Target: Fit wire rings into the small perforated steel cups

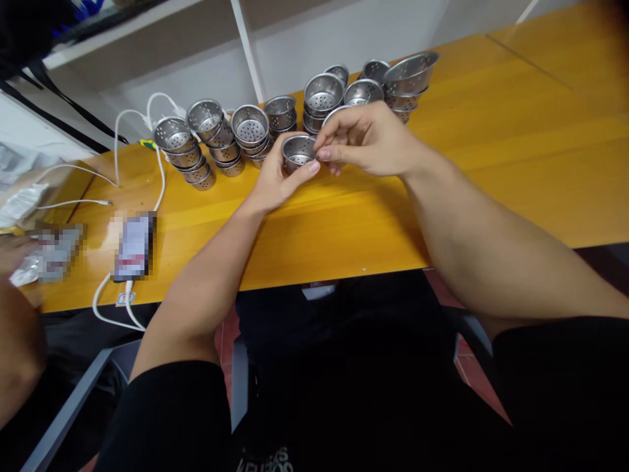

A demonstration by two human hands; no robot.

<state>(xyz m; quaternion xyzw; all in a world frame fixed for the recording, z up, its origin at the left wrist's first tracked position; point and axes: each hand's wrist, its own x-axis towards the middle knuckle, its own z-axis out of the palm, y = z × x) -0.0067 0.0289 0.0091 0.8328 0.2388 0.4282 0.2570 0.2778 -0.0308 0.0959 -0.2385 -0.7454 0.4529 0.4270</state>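
Note:
My left hand (280,176) is wrapped round a small metal strainer cup (297,149) with holes in its bottom, held just above the table. Over the cup's right rim, my right hand (361,139) has thumb and fingers pinched together; whatever is between them is too small to make out. Behind my hands stand several stacks of the same perforated cups, among them a stack at the left (179,141), one beside it (209,121) and a group at the right (324,92), topped at its far end by a tilted cup (410,72).
A phone (133,246) with a white cable (128,295) lies on the yellow wooden table (314,242). Further left are a second device (61,252), blurred, and another person's arm (17,347). A white shelf (248,49) rises behind the table.

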